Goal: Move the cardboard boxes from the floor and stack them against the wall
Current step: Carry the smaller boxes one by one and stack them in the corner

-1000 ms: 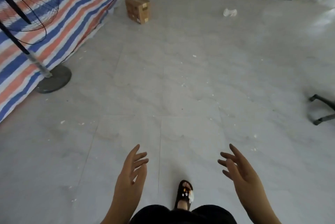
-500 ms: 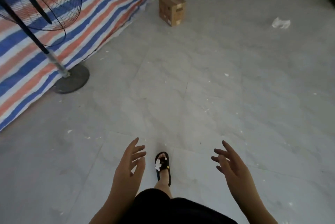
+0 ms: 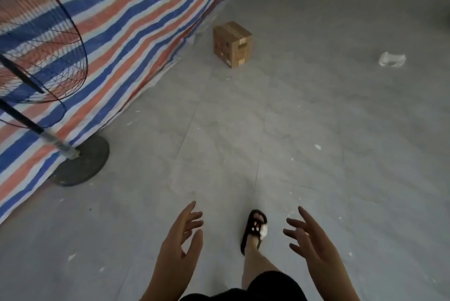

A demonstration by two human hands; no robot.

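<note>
One small brown cardboard box (image 3: pixel 232 44) stands on the grey tiled floor, close to the foot of a striped tarp, well ahead of me. My left hand (image 3: pixel 181 237) and my right hand (image 3: pixel 310 240) are both held out low in front of my body, fingers spread and relaxed, holding nothing. Both hands are far short of the box. A foot in a black sandal (image 3: pixel 254 227) steps between them.
A blue, orange and white striped tarp (image 3: pixel 126 20) hangs along the left. A standing fan (image 3: pixel 36 40) with a round dark base (image 3: pixel 80 162) is in front of it. A crumpled white wrapper (image 3: pixel 391 59) lies on the floor (image 3: pixel 316 130) at the right.
The view has swung and moved forward: the box and the fan now appear larger and nearer. My hands stay raised and empty. My feet have taken steps.
</note>
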